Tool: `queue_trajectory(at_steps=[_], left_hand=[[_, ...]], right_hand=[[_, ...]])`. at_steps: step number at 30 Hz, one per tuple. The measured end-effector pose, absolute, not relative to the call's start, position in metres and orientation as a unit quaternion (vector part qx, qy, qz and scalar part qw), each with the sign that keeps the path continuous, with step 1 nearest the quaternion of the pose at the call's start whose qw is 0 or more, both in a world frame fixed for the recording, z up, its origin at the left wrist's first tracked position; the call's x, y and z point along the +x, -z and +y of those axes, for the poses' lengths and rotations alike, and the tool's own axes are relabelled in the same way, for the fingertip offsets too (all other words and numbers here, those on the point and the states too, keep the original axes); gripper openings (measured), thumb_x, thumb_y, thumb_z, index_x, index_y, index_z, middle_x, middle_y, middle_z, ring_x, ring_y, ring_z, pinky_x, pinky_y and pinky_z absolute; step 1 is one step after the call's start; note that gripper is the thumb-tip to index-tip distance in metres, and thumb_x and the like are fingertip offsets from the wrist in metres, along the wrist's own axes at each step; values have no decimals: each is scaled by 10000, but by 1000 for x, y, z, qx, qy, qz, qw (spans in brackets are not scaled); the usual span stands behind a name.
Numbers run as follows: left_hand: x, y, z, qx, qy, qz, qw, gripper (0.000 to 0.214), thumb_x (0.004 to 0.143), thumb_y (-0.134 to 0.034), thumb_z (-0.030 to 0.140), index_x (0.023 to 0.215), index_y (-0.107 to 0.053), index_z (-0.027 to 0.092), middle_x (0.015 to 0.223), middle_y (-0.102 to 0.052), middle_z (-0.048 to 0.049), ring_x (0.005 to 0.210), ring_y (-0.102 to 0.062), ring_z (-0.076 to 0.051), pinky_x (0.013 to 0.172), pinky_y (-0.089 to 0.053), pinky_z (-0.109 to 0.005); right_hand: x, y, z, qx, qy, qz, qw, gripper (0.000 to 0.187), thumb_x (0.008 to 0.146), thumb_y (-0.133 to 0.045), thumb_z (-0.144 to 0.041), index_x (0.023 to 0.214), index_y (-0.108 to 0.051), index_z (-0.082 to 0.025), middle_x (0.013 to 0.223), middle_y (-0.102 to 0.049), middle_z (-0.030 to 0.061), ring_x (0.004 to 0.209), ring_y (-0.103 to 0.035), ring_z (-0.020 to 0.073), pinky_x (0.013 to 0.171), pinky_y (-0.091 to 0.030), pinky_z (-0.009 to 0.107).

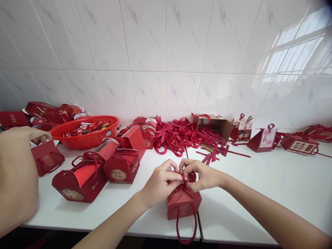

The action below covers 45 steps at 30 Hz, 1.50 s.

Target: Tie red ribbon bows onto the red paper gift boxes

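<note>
A small red gift box (183, 205) stands near the front edge of the white table, its rope handle (186, 238) hanging down over the edge. At the top of the box, my left hand (164, 180) pinches a dark red ribbon (184, 180) from the left. My right hand (201, 174) meets it from the right, fingers curled and pinching at the same ribbon. Part of the ribbon and the box top is hidden behind the fingers.
At far left another person's hand (38, 135) is at a red box (48, 159). Nearby are a red basin (77, 141) of wrapped sweets, open red boxes (80, 185), a ribbon heap (176, 135), a cardboard box (218, 126) and finished-looking boxes (299, 143). A seam (199, 224) divides the tables.
</note>
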<state>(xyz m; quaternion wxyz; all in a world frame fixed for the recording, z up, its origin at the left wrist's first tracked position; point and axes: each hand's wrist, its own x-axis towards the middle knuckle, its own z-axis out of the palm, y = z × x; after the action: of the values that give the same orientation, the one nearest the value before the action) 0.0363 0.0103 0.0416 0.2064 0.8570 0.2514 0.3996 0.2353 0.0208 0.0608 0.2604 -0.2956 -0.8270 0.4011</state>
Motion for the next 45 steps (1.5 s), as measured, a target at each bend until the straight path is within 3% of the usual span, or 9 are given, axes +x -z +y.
queue_trajectory(at_steps=[6, 10, 14, 20, 23, 26, 32, 38, 45], left_hand=[[22, -57, 3, 854, -354, 338, 176, 155, 818, -561, 128, 768, -702, 167, 884, -527, -33, 618, -516, -83, 552, -432, -207], [6, -78, -4, 860, -259, 410, 160, 143, 816, -534, 163, 733, -650, 181, 893, -552, -30, 670, -537, -118, 630, -458, -249], [4, -82, -4, 854, -239, 417, 199, 95, 802, -533, 187, 747, -607, 208, 956, -586, -29, 858, -575, -178, 781, -468, -306], [14, -70, 7, 794, -273, 389, 378, 195, 847, -508, 320, 696, -558, 207, 1283, -530, -60, 1222, -476, -242, 1003, -404, -376], [14, -68, 11, 793, -269, 399, 375, 247, 859, -504, 362, 672, -550, 208, 1333, -514, -56, 1265, -440, -261, 1072, -332, -441], [12, -67, 12, 822, -256, 407, 304, 258, 863, -512, 390, 679, -535, 210, 1343, -505, -50, 1292, -391, -271, 1069, -326, -478], [10, -64, 8, 867, -229, 429, 107, 347, 887, -495, 359, 591, -542, 184, 1237, -544, -49, 1224, -381, -315, 1016, -310, -557], [3, -60, 10, 848, -255, 372, 279, 329, 914, -464, 400, 671, -556, 199, 1349, -485, -44, 1295, -351, -265, 1064, -319, -483], [-1, -60, 11, 856, -244, 387, 240, 301, 861, -564, 362, 625, -496, 189, 1298, -528, -39, 1269, -340, -280, 1055, -253, -532]], right_hand=[[242, -64, 8, -355, -316, -834, 280, 125, 652, -620, -66, 624, -550, -167, 974, -524, 31, 702, -519, 104, 681, -448, 269], [250, -65, -4, -390, -225, -849, 275, 181, 676, -575, -51, 647, -458, -186, 920, -516, 27, 770, -518, 140, 696, -437, 285], [251, -62, -13, -417, -180, -852, 261, 180, 701, -546, -65, 680, -426, -198, 880, -504, 24, 741, -498, 145, 677, -434, 295], [247, -57, -16, -419, -82, -856, 292, 115, 770, -529, -116, 703, -474, -190, 920, -558, 56, 853, -513, 191, 774, -433, 357], [248, -56, -17, -426, -18, -860, 281, 105, 787, -528, -132, 700, -507, -186, 967, -589, 65, 891, -516, 214, 783, -413, 388], [251, -54, -20, -432, 21, -861, 268, 109, 770, -537, -121, 684, -514, -185, 1011, -606, 63, 907, -519, 225, 765, -397, 390], [254, -53, -25, -420, 3, -869, 262, 134, 719, -542, -86, 654, -479, -184, 1094, -608, 53, 954, -518, 228, 769, -395, 378], [254, -53, -23, -440, -12, -854, 277, 131, 692, -551, -89, 641, -495, -195, 1089, -604, 68, 995, -524, 255, 819, -395, 428], [257, -49, -26, -455, -52, -841, 288, 136, 670, -580, -96, 629, -504, -200, 1106, -602, 65, 1008, -540, 264, 838, -412, 454]])
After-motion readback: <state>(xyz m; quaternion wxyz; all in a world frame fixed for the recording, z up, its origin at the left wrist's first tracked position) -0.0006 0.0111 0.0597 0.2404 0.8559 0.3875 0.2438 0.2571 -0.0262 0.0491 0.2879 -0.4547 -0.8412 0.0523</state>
